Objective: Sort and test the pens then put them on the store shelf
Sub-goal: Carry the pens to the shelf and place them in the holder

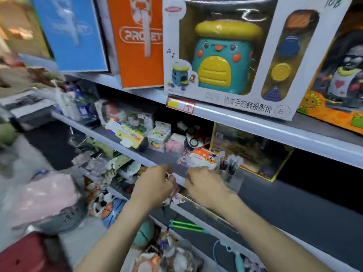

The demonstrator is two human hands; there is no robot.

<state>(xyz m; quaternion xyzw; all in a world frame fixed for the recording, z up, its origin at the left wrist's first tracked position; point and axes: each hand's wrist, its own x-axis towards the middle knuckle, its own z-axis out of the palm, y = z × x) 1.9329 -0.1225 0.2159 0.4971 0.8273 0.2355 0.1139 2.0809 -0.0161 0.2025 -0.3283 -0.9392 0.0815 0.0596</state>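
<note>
A person's left hand and right hand meet at the near edge of the middle shelf, the right just beside a clear pen holder with pens standing upright. Both hands' fingers curl, but blur hides whether they hold anything. Shelving appears under way, and the next move likely calls for seating the holder squarely. Above, an orange box reads "PROJE…" and a toy drum box bears a handwritten "108".

Pens stand in a holder on the shelf, beside the right hand.
</note>
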